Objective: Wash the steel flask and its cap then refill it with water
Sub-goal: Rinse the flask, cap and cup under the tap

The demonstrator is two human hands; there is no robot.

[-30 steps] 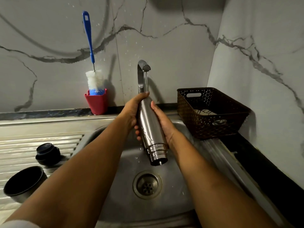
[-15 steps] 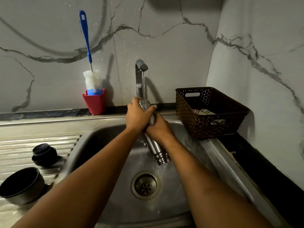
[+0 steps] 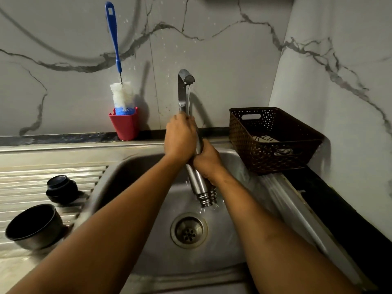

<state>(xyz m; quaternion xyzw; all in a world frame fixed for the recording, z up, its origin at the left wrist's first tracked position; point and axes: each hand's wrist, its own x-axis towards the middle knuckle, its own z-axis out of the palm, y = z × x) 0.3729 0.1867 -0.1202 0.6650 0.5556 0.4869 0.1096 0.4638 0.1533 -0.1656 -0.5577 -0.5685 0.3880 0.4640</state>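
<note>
The steel flask (image 3: 199, 185) hangs mouth down over the sink basin (image 3: 148, 209), its threaded neck pointing toward the drain (image 3: 188, 230). My left hand (image 3: 180, 139) grips its upper end, right under the tap (image 3: 185, 88), where a thin stream of water runs down. My right hand (image 3: 206, 162) wraps around the flask's middle, just below the left hand. Water drips from the flask's mouth. A dark cap (image 3: 61, 188) sits on the ribbed drainboard at the left, next to a dark cup-shaped lid (image 3: 34, 227).
A brown woven basket (image 3: 273, 141) holding some items stands at the sink's right rim. A red holder (image 3: 125, 124) with a blue-handled bottle brush (image 3: 118, 66) stands against the marble wall. A dark counter edge runs along the right.
Both hands closed around the flask and slid up it toward the tap; the right hand has now moved a little lower, exposing more of the flask's neck end.
</note>
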